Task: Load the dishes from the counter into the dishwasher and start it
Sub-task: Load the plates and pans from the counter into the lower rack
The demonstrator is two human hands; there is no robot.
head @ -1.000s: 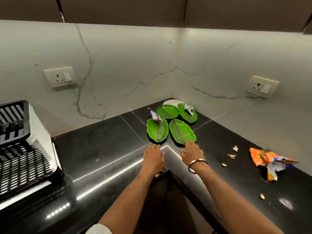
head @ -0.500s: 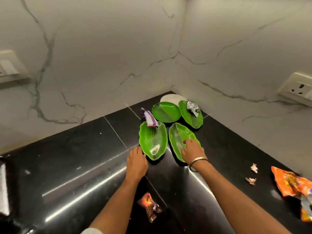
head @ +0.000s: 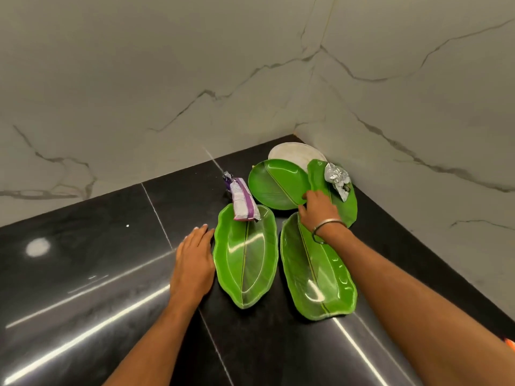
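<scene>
right hand (head: 317,208) moved off near leaf plate (head: 315,271), now fingers on far leaf plate (head: 338,203) rim, grip unclear. left hand (head: 195,257) flat on surface (head: 83,263). plates look light, stiff, slick; grab edge.

Glossy green plastic plates (head: 245,257) — polished black stone counter (head: 83,274), veined marble walls (head: 139,79)

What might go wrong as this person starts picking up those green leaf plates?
The crumpled foil lies on the far right plate that the right hand reaches for; lifting the plate could tip the foil onto the counter. The purple wrapper rests partly on the near left plate beside the left hand and may slide off. Plates overlap, so pulling one could drag another.
</scene>
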